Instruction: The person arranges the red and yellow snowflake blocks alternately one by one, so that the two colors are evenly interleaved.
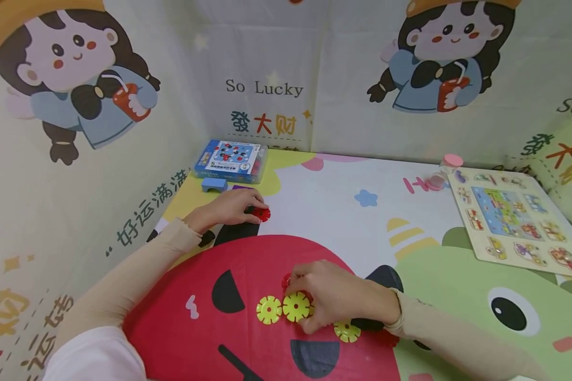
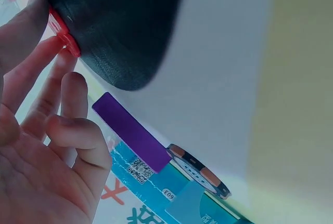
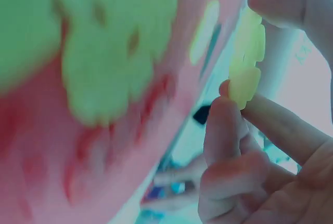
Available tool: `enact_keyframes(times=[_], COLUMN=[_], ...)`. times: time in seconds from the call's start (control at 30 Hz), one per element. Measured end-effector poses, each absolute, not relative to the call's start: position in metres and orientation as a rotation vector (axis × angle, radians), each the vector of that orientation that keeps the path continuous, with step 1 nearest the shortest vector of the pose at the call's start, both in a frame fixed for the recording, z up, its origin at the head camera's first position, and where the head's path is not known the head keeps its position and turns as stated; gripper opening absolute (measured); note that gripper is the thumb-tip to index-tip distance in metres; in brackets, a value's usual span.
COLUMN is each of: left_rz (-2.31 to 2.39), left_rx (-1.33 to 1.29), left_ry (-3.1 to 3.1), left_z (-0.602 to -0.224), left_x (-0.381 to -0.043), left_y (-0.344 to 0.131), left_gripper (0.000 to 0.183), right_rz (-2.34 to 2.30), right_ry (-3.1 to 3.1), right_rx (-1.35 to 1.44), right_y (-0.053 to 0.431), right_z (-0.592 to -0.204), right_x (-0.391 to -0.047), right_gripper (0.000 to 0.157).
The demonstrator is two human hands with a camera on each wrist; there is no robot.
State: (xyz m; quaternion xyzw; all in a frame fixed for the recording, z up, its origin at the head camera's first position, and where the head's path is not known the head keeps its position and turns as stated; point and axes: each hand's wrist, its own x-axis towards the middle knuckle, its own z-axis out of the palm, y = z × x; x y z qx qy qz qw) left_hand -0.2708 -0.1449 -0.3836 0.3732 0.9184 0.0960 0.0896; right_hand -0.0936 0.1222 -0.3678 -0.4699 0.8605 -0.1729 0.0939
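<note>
My left hand (image 1: 233,206) pinches a red notched plastic disc (image 1: 262,214) at its edge, low over the back left of the mat. The left wrist view shows that red disc (image 2: 65,30) nearly edge-on between thumb and fingers. Nearer the front, my right hand (image 1: 331,293) pinches a yellow notched disc (image 1: 296,306) between thumb and fingertips; this yellow disc (image 3: 246,60) also appears in the right wrist view. A second yellow disc (image 1: 269,309) lies just to its left. Another yellow disc (image 1: 347,332) sits below the right wrist. Fingers partly cover a red disc (image 1: 286,280).
A blue-lidded plastic box (image 1: 230,161) stands at the back left, with a blue block (image 1: 214,184) and a purple block (image 2: 132,130) before it. On the right lies a picture puzzle board (image 1: 519,222). Beside it are small pink-lidded containers (image 1: 436,181). Printed cloth walls bound the mat.
</note>
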Motion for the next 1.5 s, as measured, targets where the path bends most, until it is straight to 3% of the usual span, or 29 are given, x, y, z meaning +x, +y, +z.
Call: enact_keyframes(times=[0.1, 0.4, 0.6, 1.13, 1.5], left_rz=[0.288, 0.301, 0.313, 0.395, 0.381], left_rx=[1.106, 1.131, 1.161, 1.116, 1.171], left_ry=[2.731, 2.717, 2.698, 2.675, 2.609], left_z=[-0.385, -0.385, -0.389, -0.386, -0.384], left_x=[-0.27, -0.274, -0.275, -0.281, -0.281], left_y=[-0.146, -0.144, -0.14, -0.141, -0.11], left_gripper=[0.049, 0.047, 0.047, 0.049, 0.055], right_rz=[-0.561, -0.654, -0.533, -0.394, -0.371], right_ry=[2.639, 2.879, 2.836, 2.827, 2.508], right_rx=[-1.374, -1.138, -0.991, -0.959, -1.399], right_y=[0.127, 0.116, 0.1, 0.097, 0.124], right_z=[-0.364, -0.377, -0.39, -0.388, -0.378], right_x=[-0.118, -0.231, -0.259, -0.245, -0.155], right_gripper=[0.043, 0.043, 0.047, 0.057, 0.056])
